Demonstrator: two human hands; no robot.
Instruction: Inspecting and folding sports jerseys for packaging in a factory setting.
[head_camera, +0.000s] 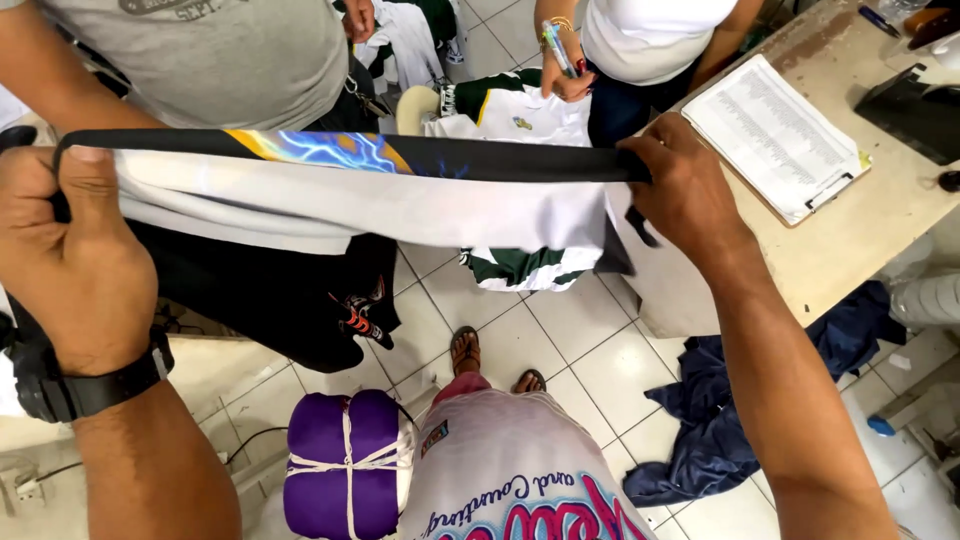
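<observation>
so there's a wooden table (850, 240) off to the right, then the white garment with a black printed edge (350, 195) pulled flat across the middle, held up over the tiled floor. left hand (70, 260) pinches one end tight, right hand (685, 195) grips the other, clipboard (775, 135) sits on the table

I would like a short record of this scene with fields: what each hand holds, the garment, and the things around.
left hand: left hand grips one end of the stretched garment
right hand: right hand pinches the other end
garment: white cloth with black edge and blue lightning print, held taut
below: purple bundle tied with white string, blue cloth on tiled floor
right: clipboard on table
</observation>
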